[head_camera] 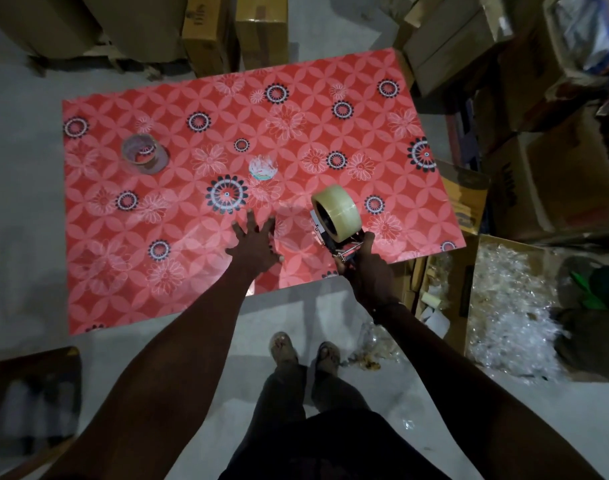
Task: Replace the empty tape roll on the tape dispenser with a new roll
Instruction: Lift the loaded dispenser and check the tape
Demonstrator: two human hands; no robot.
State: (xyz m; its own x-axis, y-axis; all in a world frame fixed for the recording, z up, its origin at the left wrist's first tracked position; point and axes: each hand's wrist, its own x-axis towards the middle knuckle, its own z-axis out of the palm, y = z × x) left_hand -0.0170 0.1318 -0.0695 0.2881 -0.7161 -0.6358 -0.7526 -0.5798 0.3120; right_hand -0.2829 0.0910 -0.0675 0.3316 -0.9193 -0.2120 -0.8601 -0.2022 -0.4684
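red table [129,271]; right hand [368,271] grips tape dispenser [334,233].

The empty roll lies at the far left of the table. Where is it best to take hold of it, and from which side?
Grip the empty roll by its thin wall, thumb inside the open core and fingers outside, coming from above. It seems to lie flat with the hole facing up and nothing beside it. The left hand is open and nearer, so it probably suits.

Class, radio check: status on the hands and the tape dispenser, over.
Left hand open, flat on table. Right hand grips tape dispenser, full roll mounted. Empty roll far left. Nothing blocking.
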